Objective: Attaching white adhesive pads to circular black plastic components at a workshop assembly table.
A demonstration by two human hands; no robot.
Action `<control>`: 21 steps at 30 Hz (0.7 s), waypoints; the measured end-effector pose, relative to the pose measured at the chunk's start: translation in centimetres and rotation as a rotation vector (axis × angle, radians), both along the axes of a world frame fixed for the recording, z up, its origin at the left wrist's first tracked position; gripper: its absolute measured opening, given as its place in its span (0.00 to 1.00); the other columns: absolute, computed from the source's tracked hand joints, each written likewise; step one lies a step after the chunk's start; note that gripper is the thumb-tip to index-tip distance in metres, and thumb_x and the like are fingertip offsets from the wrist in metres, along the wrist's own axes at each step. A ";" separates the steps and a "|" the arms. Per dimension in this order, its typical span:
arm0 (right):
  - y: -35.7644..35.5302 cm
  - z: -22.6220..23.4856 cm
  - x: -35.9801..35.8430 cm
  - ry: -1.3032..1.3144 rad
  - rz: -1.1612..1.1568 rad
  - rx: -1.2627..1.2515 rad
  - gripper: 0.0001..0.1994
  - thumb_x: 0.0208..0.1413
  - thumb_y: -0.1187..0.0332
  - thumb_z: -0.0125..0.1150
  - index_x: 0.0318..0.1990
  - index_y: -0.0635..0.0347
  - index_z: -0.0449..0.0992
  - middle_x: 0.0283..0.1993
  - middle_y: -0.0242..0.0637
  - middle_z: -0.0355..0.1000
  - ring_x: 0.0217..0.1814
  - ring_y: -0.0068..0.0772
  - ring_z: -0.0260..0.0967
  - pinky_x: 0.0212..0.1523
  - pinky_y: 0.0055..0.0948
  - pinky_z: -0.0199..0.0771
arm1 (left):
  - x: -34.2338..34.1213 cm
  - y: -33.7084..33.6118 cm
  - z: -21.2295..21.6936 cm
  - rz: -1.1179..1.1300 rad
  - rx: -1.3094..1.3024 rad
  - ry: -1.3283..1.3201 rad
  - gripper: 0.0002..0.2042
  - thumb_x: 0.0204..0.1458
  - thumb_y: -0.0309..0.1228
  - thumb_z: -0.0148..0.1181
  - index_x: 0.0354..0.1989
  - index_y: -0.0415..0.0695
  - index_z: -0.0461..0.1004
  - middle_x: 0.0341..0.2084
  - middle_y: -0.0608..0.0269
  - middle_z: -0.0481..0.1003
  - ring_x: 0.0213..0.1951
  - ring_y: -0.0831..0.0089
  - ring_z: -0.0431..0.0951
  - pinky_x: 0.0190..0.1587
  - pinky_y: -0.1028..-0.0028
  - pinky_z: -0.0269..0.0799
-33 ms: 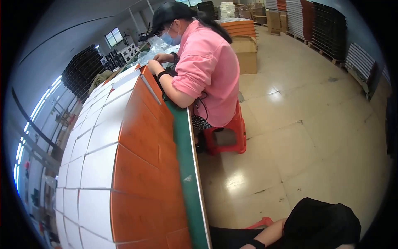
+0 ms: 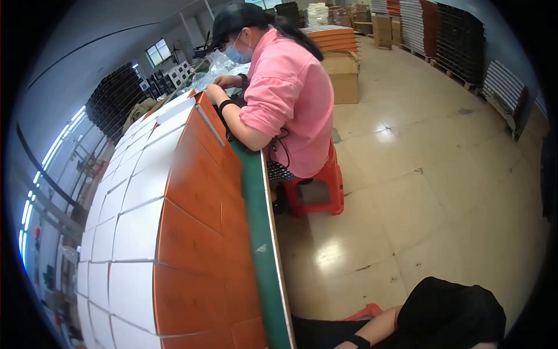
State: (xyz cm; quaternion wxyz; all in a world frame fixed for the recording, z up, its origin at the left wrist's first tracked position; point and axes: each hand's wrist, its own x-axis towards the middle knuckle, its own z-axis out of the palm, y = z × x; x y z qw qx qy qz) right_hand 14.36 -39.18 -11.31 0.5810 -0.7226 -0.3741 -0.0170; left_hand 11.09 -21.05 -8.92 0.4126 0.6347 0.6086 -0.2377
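Note:
My right forearm (image 2: 379,327) comes in at the lower right, with a black sleeve (image 2: 456,311) pushed up and a dark band (image 2: 360,342) near the wrist. The hand itself lies past the lower edge, so its fingers and anything in them are hidden. My left hand is nowhere in the picture. Nearest to the arm, on the left, stand rows of boxes with white tops (image 2: 138,232) and orange sides (image 2: 192,241). They rest on a green-topped table (image 2: 260,232).
A masked co-worker in a pink top (image 2: 285,99) sits on a red stool (image 2: 331,192) at the table, hands by the far boxes. Clear plastic bags (image 2: 216,65) lie beyond. A carton (image 2: 343,75) and stacked goods (image 2: 453,46) stand farther back on the tiled floor (image 2: 407,192).

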 end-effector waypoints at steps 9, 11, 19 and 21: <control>-1.4 4.5 -1.6 -0.068 -0.232 -0.162 0.17 0.56 0.61 0.46 0.47 0.62 0.70 0.22 0.50 0.70 0.23 0.48 0.69 0.22 0.40 0.68 | 0.6 1.0 1.5 0.057 -0.050 0.083 0.16 0.50 0.32 0.53 0.47 0.39 0.69 0.31 0.54 0.76 0.33 0.62 0.77 0.35 0.65 0.73; -1.4 4.6 -2.1 -0.054 -0.249 -0.175 0.16 0.57 0.61 0.47 0.48 0.61 0.70 0.22 0.49 0.70 0.23 0.48 0.69 0.22 0.39 0.68 | 0.8 1.0 1.9 0.080 -0.056 0.080 0.16 0.50 0.31 0.53 0.47 0.39 0.69 0.31 0.54 0.76 0.33 0.62 0.77 0.35 0.65 0.73; -1.2 4.6 -1.9 -0.010 -0.267 -0.141 0.12 0.55 0.64 0.48 0.43 0.56 0.72 0.21 0.45 0.69 0.21 0.45 0.68 0.21 0.38 0.67 | 6.5 0.7 2.8 0.080 -0.104 0.180 0.16 0.50 0.31 0.52 0.47 0.39 0.69 0.31 0.54 0.76 0.33 0.63 0.77 0.36 0.66 0.73; -1.5 4.9 -1.3 -0.003 -0.184 -0.171 0.07 0.51 0.67 0.49 0.34 0.56 0.72 0.20 0.43 0.68 0.20 0.45 0.67 0.20 0.38 0.65 | 6.9 0.3 2.4 0.107 -0.115 0.225 0.16 0.50 0.31 0.52 0.47 0.38 0.69 0.31 0.54 0.76 0.33 0.63 0.77 0.36 0.66 0.73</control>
